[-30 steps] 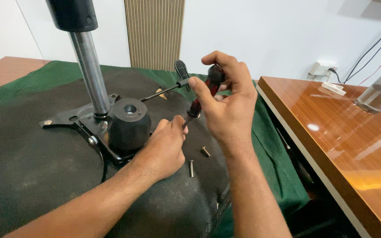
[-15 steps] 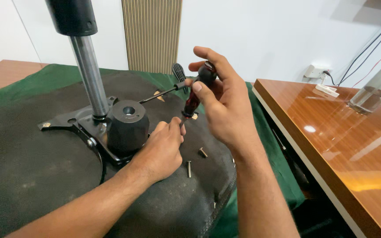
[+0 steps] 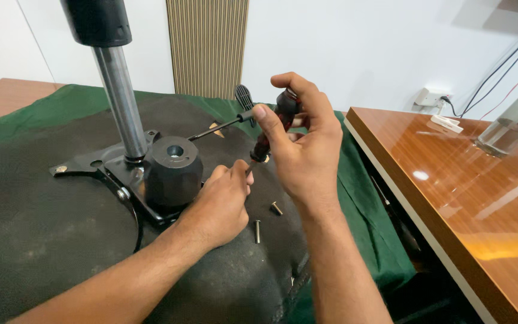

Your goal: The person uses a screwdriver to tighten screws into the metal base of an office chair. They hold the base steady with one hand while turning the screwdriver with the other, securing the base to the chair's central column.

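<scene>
Screwdriver (image 3: 271, 129), dark red and black handle, held upright near the middle of the scene, its tip pointing down toward the black upholstered seat underside (image 3: 37, 240) on which the work lies. Right hand (image 3: 301, 150): grip clenched round the handle, thumb and forefinger pinching its upper part. Left hand (image 3: 220, 204): knuckles up, resting on the seat underside just left of the screwdriver's lower end, fingertips closed at the shaft; whether they pinch the shaft itself or a small part beneath it cannot be told.

Just right of the left hand, two loose screws lie on the black surface: a long one (image 3: 257, 231) nearer, a short one (image 3: 276, 208) a little farther right. Left of the hand, touching it or nearly so, stands a round black knob (image 3: 173, 171) with a central hole, mounted on a black metal plate (image 3: 100, 165). From that plate a shiny steel column (image 3: 121, 102) rises, capped by a black sleeve (image 3: 97, 21). A thin black lever (image 3: 220, 125) with a flat paddle end runs from the knob toward the far right, passing behind the right hand.

A green cloth (image 3: 361, 198) lies under the seat. To the right, well apart, a glossy brown table (image 3: 451, 198).
</scene>
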